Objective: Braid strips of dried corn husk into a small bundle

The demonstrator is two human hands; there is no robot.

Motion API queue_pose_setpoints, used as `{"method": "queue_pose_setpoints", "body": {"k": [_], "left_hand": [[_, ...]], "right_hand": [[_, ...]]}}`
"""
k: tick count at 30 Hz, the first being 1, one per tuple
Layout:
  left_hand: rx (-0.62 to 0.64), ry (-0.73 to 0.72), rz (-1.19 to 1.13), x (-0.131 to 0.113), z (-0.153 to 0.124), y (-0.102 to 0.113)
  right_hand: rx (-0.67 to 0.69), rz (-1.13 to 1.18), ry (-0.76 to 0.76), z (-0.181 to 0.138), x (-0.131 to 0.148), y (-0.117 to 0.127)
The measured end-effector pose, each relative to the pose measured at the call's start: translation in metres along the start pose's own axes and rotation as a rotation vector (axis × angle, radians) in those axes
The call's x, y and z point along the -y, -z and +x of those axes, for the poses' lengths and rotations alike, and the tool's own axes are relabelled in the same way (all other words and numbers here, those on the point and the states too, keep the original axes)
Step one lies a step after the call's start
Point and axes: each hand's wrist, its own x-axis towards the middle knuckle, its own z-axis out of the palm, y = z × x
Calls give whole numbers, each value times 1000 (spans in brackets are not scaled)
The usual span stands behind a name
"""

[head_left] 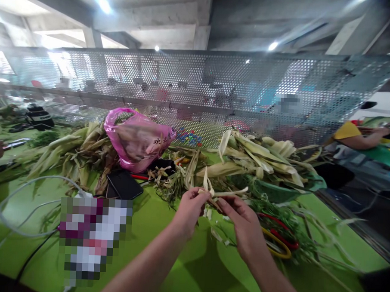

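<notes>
We see a strip of corn husk [218,193] pinched between both hands just above the bench [164,248]. The left hand [189,208] closes its fingertips on the near end, while the right hand [243,225] grips a thin brown piece just beside it, so the husk is stretched between the two grasps; we judge this hold keeps the strip taut for working. The husk is pale yellow, dry and narrow, with several split tips curling upward beyond the left hand.

Just right of the right hand lie scissors [278,242] with red and yellow handles, resting among green stems. Beyond both hands a green bowl [277,192] carries a heap of pale husks [262,155]. Beyond and to the left of the left hand lie a dark phone [124,184], a pink plastic bag [135,139] and a second heap of greener husks [72,153]. White cables [21,198] loop across the bench far left of the hands. A perforated metal screen [197,86] closes the far edge, and another person's arm [360,140] shows beyond the right hand.
</notes>
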Motion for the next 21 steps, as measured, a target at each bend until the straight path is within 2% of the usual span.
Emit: {"method": "queue_pose_setpoints", "body": {"k": [2, 5, 8, 11, 14, 19, 21], "left_hand": [[-2, 7, 31, 0, 0, 0], [-1, 1, 108, 2, 0, 0], [22, -75, 208, 3, 3, 3], [57, -195, 338, 6, 5, 6], [149, -233, 421, 8, 6, 7], [304, -217, 461, 10, 3, 4], [336, -232, 501, 9, 1, 2]], "right_hand": [[-63, -42, 42, -1, 1, 1], [-135, -267, 236, -4, 6, 5], [-67, -481, 510, -6, 14, 10], [82, -587, 659, -6, 20, 14], [170, -604, 672, -4, 18, 18], [-61, -587, 541, 0, 10, 21], [-92, -560, 474, 1, 11, 19]]}}
